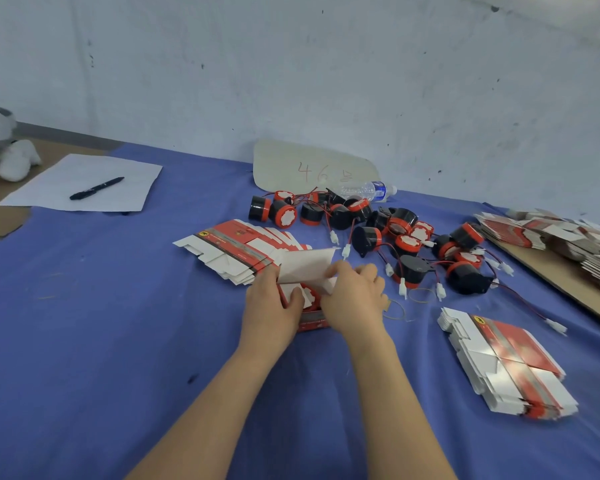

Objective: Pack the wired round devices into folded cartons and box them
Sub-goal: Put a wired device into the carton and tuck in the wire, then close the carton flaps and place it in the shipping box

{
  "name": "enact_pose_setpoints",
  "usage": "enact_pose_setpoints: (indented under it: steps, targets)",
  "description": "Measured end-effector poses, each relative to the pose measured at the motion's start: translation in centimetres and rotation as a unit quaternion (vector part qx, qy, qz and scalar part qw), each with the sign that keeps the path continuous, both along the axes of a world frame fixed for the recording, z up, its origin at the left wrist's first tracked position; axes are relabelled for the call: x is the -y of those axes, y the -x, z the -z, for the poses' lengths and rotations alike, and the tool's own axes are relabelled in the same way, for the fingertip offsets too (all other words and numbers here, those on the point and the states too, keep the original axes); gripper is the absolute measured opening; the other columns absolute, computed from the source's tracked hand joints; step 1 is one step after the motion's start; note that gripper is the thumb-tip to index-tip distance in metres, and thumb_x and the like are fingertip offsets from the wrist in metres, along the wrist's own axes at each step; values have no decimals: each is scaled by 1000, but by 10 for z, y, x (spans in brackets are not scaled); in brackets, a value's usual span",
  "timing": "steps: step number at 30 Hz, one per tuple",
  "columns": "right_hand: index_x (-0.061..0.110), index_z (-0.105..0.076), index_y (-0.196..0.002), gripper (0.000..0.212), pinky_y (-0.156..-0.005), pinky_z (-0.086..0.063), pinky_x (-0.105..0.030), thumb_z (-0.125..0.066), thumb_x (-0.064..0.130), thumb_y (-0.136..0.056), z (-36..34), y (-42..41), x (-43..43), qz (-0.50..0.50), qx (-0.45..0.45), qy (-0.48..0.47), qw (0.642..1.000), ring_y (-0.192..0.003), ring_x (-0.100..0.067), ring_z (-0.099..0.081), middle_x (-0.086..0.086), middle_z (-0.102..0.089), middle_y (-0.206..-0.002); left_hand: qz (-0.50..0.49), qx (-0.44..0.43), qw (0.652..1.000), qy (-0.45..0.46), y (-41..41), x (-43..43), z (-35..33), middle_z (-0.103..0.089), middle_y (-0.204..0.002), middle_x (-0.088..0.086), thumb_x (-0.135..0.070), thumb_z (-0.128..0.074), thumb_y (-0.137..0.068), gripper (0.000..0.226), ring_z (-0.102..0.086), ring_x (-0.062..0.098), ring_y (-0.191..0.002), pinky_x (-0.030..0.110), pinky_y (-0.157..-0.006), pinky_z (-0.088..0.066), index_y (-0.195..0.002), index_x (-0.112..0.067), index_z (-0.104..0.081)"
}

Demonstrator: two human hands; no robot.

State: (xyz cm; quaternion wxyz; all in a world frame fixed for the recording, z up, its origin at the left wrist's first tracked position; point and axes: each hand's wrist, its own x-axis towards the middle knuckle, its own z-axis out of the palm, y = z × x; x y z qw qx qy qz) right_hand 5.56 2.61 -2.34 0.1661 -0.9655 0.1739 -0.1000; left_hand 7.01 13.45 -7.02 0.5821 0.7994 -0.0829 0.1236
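The carton (305,266) is small and red, with a big white flap standing up at the top. It sits on the blue cloth (118,323), between the two hands. Inside it you can see a round device (307,296) with a red ring and a white face. The left hand (274,301) grips the carton's left side, thumb on the front. The right hand (355,299) holds the right side and pinches the white flap. The hands are close together, both clamped on the carton.

Just behind the carton, to the left, lies a fanned stack of flat cartons (229,247), white and red with a grey stripe. Behind it to the right is a pile of round devices (395,233), black with red rings, thin wires and white plugs. Rubber bands (423,295) lie near the carton's right. Further right is another flat stack (506,365). Far behind the carton lies a water bottle (368,190). Far left, a pen (97,188) rests on white paper (49,188).
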Motion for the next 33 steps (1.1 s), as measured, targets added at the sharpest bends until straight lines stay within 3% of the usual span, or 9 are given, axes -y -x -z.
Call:
enact_pose_setpoints:
  steps: [3, 7, 10, 14, 19, 23, 26, 30, 33]
  targets:
    - [17, -20, -143, 78, -97, -33, -39, -69, 32, -84, 3, -2, 3, 45, 12, -38, 998, -123, -34, -35, -15, -32, -135, 9, -3, 1000, 6, 0, 0, 1, -54, -129, 2, -13, -57, -92, 41, -52, 17, -115, 23, -86, -47, -130, -13, -44]
    - [12, -20, -139, 84, -95, -35, -39, -73, 38, -79, 9, -4, 8, 64, 33, -43, 996, -122, -35, -36, -15, -31, -135, 11, -3, 1000, 13, 0, 2, 2, -53, -130, 2, -13, -57, -92, 41, -53, 17, -114, 20, -81, -44, -130, -14, -41]
    - [9, -26, -137, 72, -89, -39, -37, -70, 25, -82, 12, -6, 6, 45, 64, -52, 996, -115, -32, -42, -13, -41, -130, 7, 2, 1000, 17, 0, 2, 3, -54, -130, 2, -12, -57, -92, 41, -52, 17, -115, 20, -82, -43, -130, -13, -41]
    - [11, -49, -113, 26, -68, -41, -31, -52, 7, -88, 12, -1, -1, -96, 78, -55, 991, -93, -25, -50, -9, -58, -106, -23, 4, 999, 28, -3, 1, 3, -56, -126, 4, -9, -56, -91, 37, -54, 20, -111, 30, -87, -47, -126, -12, -43]
    - [22, -60, -125, 34, -83, -34, -20, -54, 23, -91, 7, 6, 13, -223, 17, -142, 964, -111, -17, -42, 5, -48, -107, -38, 21, 998, 39, -6, -3, 3, -54, -126, 2, -4, -55, -90, 39, -52, 18, -111, 24, -85, -44, -126, -13, -42]
    - [19, -68, -109, 19, -69, -36, -18, -57, 23, -93, 16, 0, 18, -222, 63, -195, 953, -93, -20, -47, -5, -56, -101, 6, 78, 996, 35, -8, -6, 2, -54, -113, 4, 7, -52, -86, 30, -52, 16, -99, 13, -76, -41, -106, -14, -47]
    - [16, -45, -90, 18, -53, -30, -19, -63, 22, -89, 23, -2, 21, -108, 103, -231, 961, -77, -18, -43, -4, -49, -92, 72, 50, 996, 6, -9, -16, 0, -59, -107, -4, 6, -50, -87, 30, -52, 4, -94, 6, -71, -43, -87, -24, -48]
    - [27, -46, -104, 25, -54, -38, -19, -65, 26, -89, 26, 0, 26, -103, 113, -312, 938, -71, -11, -51, 5, -51, -78, 191, -23, 981, 20, -5, -30, -1, -54, -117, -19, -18, -55, -93, 21, -50, -3, -112, 3, -74, -45, -104, -34, -54]
    - [41, -55, -99, 26, -57, -49, -16, -59, 17, -91, 21, 4, 31, -168, 93, -362, 912, -69, -6, -59, 10, -59, -83, 182, 37, 981, -48, -2, -30, -3, -50, -122, -20, -41, -57, -89, 30, -47, -6, -114, 0, -83, -39, -118, -35, -53]
